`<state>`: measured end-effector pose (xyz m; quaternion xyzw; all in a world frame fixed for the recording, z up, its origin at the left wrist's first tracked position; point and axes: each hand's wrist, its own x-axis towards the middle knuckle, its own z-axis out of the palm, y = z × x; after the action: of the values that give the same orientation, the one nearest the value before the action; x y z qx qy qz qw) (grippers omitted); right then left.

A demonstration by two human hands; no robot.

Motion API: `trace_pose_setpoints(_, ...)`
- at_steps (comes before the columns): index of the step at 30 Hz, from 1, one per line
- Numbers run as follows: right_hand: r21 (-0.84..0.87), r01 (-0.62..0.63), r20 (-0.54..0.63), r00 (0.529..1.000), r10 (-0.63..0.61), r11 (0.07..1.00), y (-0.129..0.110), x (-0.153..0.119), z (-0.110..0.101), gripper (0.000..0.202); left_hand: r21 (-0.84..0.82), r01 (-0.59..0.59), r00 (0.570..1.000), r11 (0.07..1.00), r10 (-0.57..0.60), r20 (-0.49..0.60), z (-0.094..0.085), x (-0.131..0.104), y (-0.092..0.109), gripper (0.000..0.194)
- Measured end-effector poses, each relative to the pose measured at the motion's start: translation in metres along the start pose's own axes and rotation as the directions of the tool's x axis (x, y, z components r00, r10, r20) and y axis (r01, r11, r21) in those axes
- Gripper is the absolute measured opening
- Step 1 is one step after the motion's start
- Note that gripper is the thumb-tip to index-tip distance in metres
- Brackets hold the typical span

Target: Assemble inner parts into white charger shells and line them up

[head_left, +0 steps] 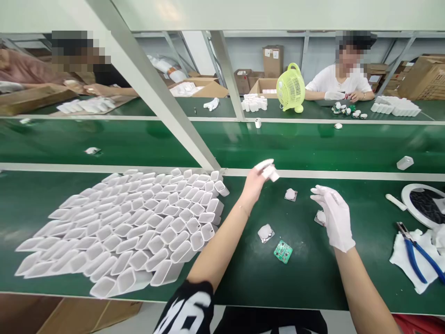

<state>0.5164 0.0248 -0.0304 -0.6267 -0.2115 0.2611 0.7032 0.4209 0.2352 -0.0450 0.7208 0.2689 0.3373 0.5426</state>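
Note:
My left hand (256, 182), with white coverings on its fingertips, is raised near the far rail of the green table. Its fingers are apart, and I see no object in them. My right hand (334, 215) wears a white glove, fingers outstretched and nothing in them. It partly hides a small board with a white part (320, 217). Between my arms lie a similar board (290, 195), another one nearer me (266, 233) and a green circuit board (283, 252). Many hollow white housings (139, 222) stand packed together on the left.
Blue-handled pliers (413, 255) rest on a white cloth at right, near a round white-rimmed item (410, 199). A slanted metal post (156, 88) rises at the rail. Beyond, a green belt (295, 148) carries a white housing (405, 162); people sit across, near a fan (291, 88).

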Motion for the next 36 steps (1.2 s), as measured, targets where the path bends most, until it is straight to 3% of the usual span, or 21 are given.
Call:
trace_pose_setpoints(4, -0.241, 0.001, -0.058, 0.998, -0.016, 0.97, 0.009, 0.009, 0.0, 0.044, 0.293, -0.08, 0.997, 0.953, 0.082, 0.005, 0.002, 0.066, -0.026, 0.045)
trace_pose_setpoints(8, -0.594, 0.212, 0.052, 0.973, -0.225, 0.776, 0.024, 0.016, 0.001, 0.038, 0.547, -0.126, 0.992, 0.828, 0.09, 0.093, 0.001, 0.091, -0.039, 0.054)
trace_pose_setpoints(10, -0.707, 0.295, 0.171, 0.953, -0.249, 0.642, 0.029, 0.018, 0.005, 0.039, 0.65, -0.16, 0.987, 0.743, 0.101, 0.127, -0.006, 0.086, -0.03, 0.063)
trace_pose_setpoints(12, -0.788, 0.345, 0.301, 0.938, -0.171, 0.509, 0.03, 0.023, 0.012, 0.042, 0.735, -0.214, 0.977, 0.643, 0.129, 0.171, -0.021, 0.071, -0.012, 0.063)
trace_pose_setpoints(14, -0.825, 0.436, 0.451, 0.891, -0.047, 0.36, 0.029, 0.031, 0.022, 0.049, 0.803, -0.266, 0.964, 0.534, 0.157, 0.215, -0.044, 0.049, 0.009, 0.045)
trace_pose_setpoints(16, -0.807, 0.546, 0.576, 0.811, 0.101, 0.223, 0.026, 0.041, 0.034, 0.058, 0.867, -0.262, 0.964, 0.424, 0.153, 0.216, -0.072, 0.024, 0.024, 0.028)
trace_pose_setpoints(18, -0.793, 0.593, 0.609, 0.766, 0.207, 0.137, 0.023, 0.051, 0.047, 0.059, 0.922, -0.22, 0.974, 0.319, 0.12, 0.191, -0.097, -0.001, 0.028, 0.02)
trace_pose_setpoints(19, -0.8, 0.588, 0.598, 0.767, 0.233, 0.117, 0.022, 0.054, 0.052, 0.054, 0.94, -0.201, 0.979, 0.275, 0.095, 0.181, -0.107, -0.012, 0.026, 0.018)
trace_pose_setpoints(22, -0.87, 0.485, 0.492, 0.841, 0.225, 0.092, 0.019, 0.056, 0.062, 0.032, 0.965, -0.191, 0.981, 0.178, 0.015, 0.191, -0.125, -0.034, 0.009, 0.009)
trace_pose_setpoints(25, -0.92, 0.379, 0.392, 0.893, 0.223, 0.102, 0.015, 0.048, 0.058, 0.044, 0.971, -0.205, 0.977, 0.123, -0.035, 0.211, -0.125, -0.04, -0.004, 0.018)
trace_pose_setpoints(27, -0.908, 0.392, 0.415, 0.888, 0.198, 0.147, 0.011, 0.042, 0.048, 0.055, 0.97, -0.217, 0.974, 0.109, -0.048, 0.223, -0.12, -0.039, -0.007, 0.023)
trace_pose_setpoints(31, -0.824, 0.51, 0.553, 0.819, 0.156, 0.246, 0.012, 0.037, 0.028, 0.055, 0.948, -0.282, 0.955, 0.15, -0.05, 0.292, -0.1, -0.039, -0.004, 0.023)
trace_pose_setpoints(34, -0.785, 0.553, 0.6, 0.791, 0.122, 0.28, 0.021, 0.038, 0.025, 0.043, 0.927, -0.315, 0.941, 0.205, -0.056, 0.333, -0.078, -0.044, -0.002, 0.024)
trace_pose_setpoints(36, -0.779, 0.548, 0.595, 0.8, 0.083, 0.306, 0.026, 0.037, 0.027, 0.029, 0.917, -0.317, 0.938, 0.241, -0.065, 0.341, -0.066, -0.047, -0.001, 0.022)
